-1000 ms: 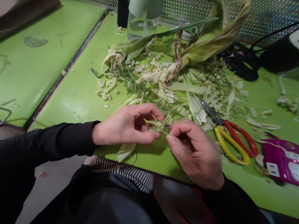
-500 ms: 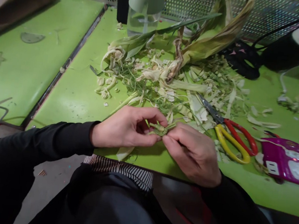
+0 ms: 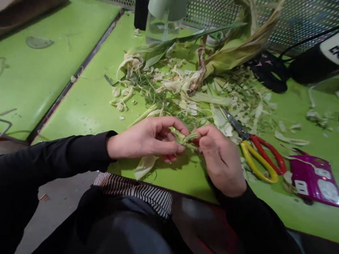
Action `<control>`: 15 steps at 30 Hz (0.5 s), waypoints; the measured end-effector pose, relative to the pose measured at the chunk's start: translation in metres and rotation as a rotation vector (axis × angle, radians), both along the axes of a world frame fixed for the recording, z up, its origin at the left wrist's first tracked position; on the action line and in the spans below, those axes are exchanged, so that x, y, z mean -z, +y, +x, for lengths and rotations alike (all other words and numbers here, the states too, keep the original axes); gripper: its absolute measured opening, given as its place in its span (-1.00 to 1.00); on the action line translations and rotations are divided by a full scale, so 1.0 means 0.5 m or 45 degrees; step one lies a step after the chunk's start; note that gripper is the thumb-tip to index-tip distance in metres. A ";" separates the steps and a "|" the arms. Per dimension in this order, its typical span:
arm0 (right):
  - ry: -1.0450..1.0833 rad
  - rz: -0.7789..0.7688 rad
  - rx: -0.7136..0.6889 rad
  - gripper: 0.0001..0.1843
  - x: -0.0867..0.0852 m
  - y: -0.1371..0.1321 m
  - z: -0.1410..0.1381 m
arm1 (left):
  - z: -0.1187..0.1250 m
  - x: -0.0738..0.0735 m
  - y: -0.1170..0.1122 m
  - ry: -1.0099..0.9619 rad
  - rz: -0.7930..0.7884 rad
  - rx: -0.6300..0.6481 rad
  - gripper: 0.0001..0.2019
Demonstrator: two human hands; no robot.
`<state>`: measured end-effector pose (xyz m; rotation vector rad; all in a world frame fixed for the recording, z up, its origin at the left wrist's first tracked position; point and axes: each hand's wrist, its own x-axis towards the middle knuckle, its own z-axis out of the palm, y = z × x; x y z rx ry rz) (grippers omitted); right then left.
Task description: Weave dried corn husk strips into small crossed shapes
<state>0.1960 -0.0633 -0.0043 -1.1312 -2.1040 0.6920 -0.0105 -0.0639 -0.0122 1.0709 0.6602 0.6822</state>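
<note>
A: State the position of the workpiece.

B: The small pale-green bundle of fibrous plant strips is held off the surface, between the hands, near the front edge of the glossy lime-green table.

A: Condition of the hands?

B: The left hand pinches the bundle between thumb and fingers. The right hand appears to pinch strip ends at its right side, thumb and forefinger drawn together.

A: Step in hand?

B: Judged to be fine finger-shaping of the strips; whether they are being tied or tucked cannot be told.

A: What does the next move call for?

B: In this assessor's view, a steady left grip and light right-hand tension, since thin strips could tear.

A: Surroundings?

B: Beyond the hands lie loose cream-and-green husk scraps. Steel-bladed scissors with red and yellow handles rest right of them, unheld.
</note>
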 end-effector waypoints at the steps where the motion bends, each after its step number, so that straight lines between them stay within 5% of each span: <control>1: -0.010 0.009 -0.001 -0.64 -0.001 0.000 -0.002 | 0.001 0.001 -0.001 0.010 -0.006 0.015 -0.71; 7: 0.038 0.125 -0.062 -0.72 -0.001 -0.007 -0.011 | 0.008 -0.004 -0.010 0.003 -0.117 0.056 -0.77; 15: 0.039 0.016 0.000 -0.72 0.005 -0.010 -0.009 | 0.013 0.002 -0.022 -0.011 -0.168 0.061 -0.71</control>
